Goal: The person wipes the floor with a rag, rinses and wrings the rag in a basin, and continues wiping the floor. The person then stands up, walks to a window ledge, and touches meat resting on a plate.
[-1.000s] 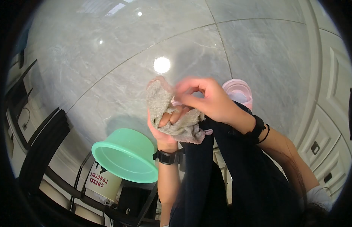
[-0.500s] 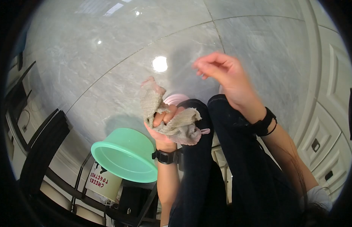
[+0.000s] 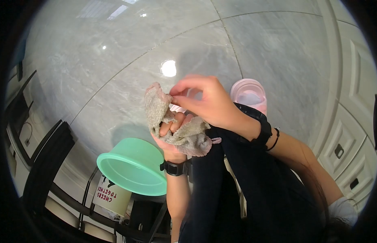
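A worn grey-beige cleaning cloth with pinkish edges drapes over my left hand, whose fingers curl up around its middle. One end of the cloth stands up at the left; the other, with a small pink loop, hangs to the right. My right hand has thumb and forefinger pinched at the cloth's upper right edge. Just left of my left wrist is a mint-green basin, tilted in view.
Below the basin stands a pale bin with red lettering. Black chair frames line the left side. White cabinet doors run along the right. A pink slipper rests on the grey tiled floor.
My right hand has come left and down to the cloth and now pinches its edge. The right knee has shifted, showing the pink slipper. My left hand stays nearly in place.
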Tool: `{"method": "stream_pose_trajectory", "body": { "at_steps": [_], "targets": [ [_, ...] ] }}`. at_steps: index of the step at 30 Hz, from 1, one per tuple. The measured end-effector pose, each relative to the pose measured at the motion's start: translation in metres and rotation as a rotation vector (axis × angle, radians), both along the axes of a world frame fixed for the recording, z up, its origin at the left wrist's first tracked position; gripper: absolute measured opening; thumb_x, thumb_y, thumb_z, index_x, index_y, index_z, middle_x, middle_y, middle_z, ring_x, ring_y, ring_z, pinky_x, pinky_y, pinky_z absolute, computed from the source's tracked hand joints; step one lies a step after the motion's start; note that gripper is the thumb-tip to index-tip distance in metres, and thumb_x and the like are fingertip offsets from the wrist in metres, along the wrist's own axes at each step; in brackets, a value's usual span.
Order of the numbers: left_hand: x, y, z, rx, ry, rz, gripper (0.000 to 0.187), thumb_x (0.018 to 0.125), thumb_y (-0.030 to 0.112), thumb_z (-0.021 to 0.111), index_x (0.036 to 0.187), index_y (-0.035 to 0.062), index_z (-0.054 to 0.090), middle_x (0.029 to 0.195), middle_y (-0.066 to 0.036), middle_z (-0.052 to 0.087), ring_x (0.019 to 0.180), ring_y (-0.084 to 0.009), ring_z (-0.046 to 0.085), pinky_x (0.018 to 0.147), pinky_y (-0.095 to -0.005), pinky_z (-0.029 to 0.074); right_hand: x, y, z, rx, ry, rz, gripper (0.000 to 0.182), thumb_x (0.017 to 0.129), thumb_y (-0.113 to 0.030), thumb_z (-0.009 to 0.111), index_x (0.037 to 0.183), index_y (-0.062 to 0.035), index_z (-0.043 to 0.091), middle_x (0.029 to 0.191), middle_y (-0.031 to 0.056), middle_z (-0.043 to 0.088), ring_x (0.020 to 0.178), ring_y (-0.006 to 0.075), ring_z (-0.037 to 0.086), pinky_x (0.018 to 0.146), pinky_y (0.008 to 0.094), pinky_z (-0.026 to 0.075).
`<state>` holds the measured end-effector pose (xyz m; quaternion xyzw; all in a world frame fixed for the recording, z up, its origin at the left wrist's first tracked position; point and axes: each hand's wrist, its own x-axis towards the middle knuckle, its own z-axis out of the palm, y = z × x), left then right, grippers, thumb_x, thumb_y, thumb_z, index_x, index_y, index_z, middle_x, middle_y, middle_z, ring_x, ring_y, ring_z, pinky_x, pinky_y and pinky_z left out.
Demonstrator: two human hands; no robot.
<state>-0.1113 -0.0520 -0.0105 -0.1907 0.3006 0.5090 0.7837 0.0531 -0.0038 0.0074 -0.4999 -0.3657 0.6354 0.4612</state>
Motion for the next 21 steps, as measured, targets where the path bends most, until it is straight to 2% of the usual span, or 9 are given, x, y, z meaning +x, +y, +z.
{"method": "stream_pose_trajectory", "body": {
  "at_steps": [4, 8, 10, 12, 14, 16, 20, 21],
  "targets": [
    [0.005, 0.003, 0.013, -0.113, 0.129, 0.034, 0.025, 0.097, 0.03, 0.039, 0.077, 0.0176, 0.048, 0.048, 0.013, 0.024, 0.062, -0.0082, 0.033, 0.061, -0.0259, 0.035, 0.005, 0.0, 0.001, 0.019, 0.022, -0.031, 0.011, 0.085, -0.011, 0.07, 0.087, -0.0003, 0.068, 0.082, 0.0046, 0.067, 0.074, 0.01, 0.062, 0.065, 0.0243, 0.046],
    [0.004, 0.002, 0.012, -0.034, 0.031, 0.05, 0.025, 0.097, 0.029, 0.039, 0.076, 0.0174, 0.047, 0.048, 0.013, 0.024, 0.063, -0.0088, 0.033, 0.065, -0.0277, 0.037, 0.017, 0.0, -0.001, -0.011, 0.073, -0.067, 0.009, 0.087, -0.009, 0.069, 0.089, -0.0005, 0.068, 0.086, 0.0025, 0.067, 0.081, 0.0086, 0.061, 0.07, 0.0241, 0.046],
    [0.001, 0.001, 0.007, -0.011, 0.039, 0.032, 0.025, 0.097, 0.03, 0.039, 0.08, 0.0163, 0.05, 0.05, 0.011, 0.026, 0.063, -0.0093, 0.033, 0.068, -0.0285, 0.038, 0.026, 0.003, 0.004, -0.069, 0.072, -0.032, 0.006, 0.09, -0.003, 0.065, 0.092, 0.0018, 0.068, 0.091, 0.0017, 0.066, 0.084, 0.0064, 0.059, 0.077, 0.0218, 0.047],
    [0.003, 0.003, 0.012, -0.098, 0.206, -0.005, 0.026, 0.098, 0.032, 0.038, 0.084, 0.0145, 0.052, 0.051, 0.01, 0.028, 0.063, -0.0102, 0.033, 0.069, -0.029, 0.038, 0.029, 0.004, 0.004, -0.09, 0.067, -0.054, 0.006, 0.09, -0.003, 0.065, 0.092, 0.002, 0.067, 0.091, 0.0016, 0.066, 0.084, 0.0057, 0.058, 0.077, 0.0214, 0.047],
    [0.005, 0.008, 0.017, -0.082, 0.255, -0.017, 0.03, 0.1, 0.035, 0.038, 0.089, 0.0123, 0.054, 0.053, 0.008, 0.029, 0.063, -0.0117, 0.033, 0.07, -0.0289, 0.039, 0.03, 0.003, 0.003, -0.097, 0.072, -0.071, 0.006, 0.09, -0.003, 0.065, 0.093, 0.0021, 0.067, 0.091, 0.0019, 0.066, 0.085, 0.0056, 0.058, 0.077, 0.0212, 0.047],
    [0.009, 0.016, 0.015, 0.091, 0.105, 0.004, 0.034, 0.102, 0.038, 0.037, 0.094, 0.0099, 0.055, 0.054, 0.007, 0.029, 0.063, -0.0136, 0.032, 0.072, -0.0284, 0.041, 0.032, 0.003, 0.002, -0.089, 0.086, -0.082, 0.007, 0.089, -0.002, 0.065, 0.094, 0.0021, 0.067, 0.092, 0.0025, 0.066, 0.085, 0.006, 0.058, 0.077, 0.0213, 0.047],
    [0.019, 0.024, 0.03, 0.087, 0.868, -0.269, 0.051, 0.104, 0.042, 0.036, 0.131, 0.0005, 0.05, 0.104, -0.008, 0.063, 0.088, -0.0195, 0.059, 0.085, -0.0338, 0.047, 0.033, 0.0, 0.0, -0.056, 0.036, -0.164, 0.011, 0.087, -0.01, 0.07, 0.092, -0.0011, 0.071, 0.09, 0.0044, 0.069, 0.084, 0.0105, 0.063, 0.07, 0.0248, 0.047],
    [0.018, 0.024, 0.032, 0.207, 0.918, -0.34, 0.052, 0.103, 0.04, 0.041, 0.133, -0.0016, 0.048, 0.122, -0.012, 0.06, 0.109, -0.0234, 0.06, 0.095, -0.0365, 0.047, 0.035, 0.0, 0.001, -0.052, 0.016, -0.162, 0.011, 0.087, -0.01, 0.07, 0.092, -0.0012, 0.071, 0.091, 0.0047, 0.069, 0.083, 0.0108, 0.063, 0.07, 0.0247, 0.047]
  ]
}}
